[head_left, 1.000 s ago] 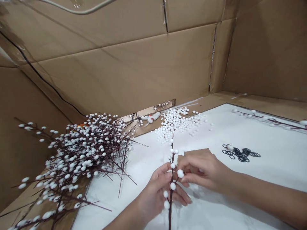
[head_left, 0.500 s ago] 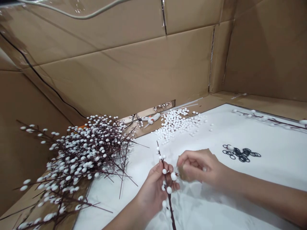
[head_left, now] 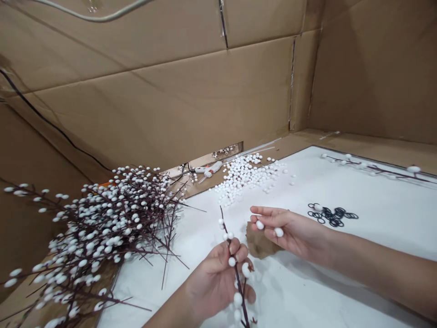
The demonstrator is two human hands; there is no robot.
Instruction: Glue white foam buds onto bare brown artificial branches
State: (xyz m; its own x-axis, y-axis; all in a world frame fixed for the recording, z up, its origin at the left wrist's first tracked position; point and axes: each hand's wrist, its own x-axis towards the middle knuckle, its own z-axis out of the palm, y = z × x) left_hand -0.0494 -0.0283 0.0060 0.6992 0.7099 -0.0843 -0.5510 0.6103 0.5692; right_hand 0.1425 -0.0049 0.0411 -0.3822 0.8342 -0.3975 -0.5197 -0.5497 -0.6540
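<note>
**A:** What's my left hand (head_left: 215,282) doing?

**B:** You've closed it around a thin dark branch (head_left: 239,287) studded with white balls, held tilted above the white worktop (head_left: 358,282).

**A:** And my right hand (head_left: 293,234)?

**B:** Narrow, fingers curled, holding two white balls (head_left: 279,232) just beside the branch, above a cardboard scrap (head_left: 261,241).

**A:** What's around me?

**B:** On your left, a big heap of finished branches (head_left: 102,228). Ahead, a pile of loose balls (head_left: 246,175) and a glue gun (head_left: 208,170). To the right, black rings (head_left: 331,214) lie on the worktop.
</note>
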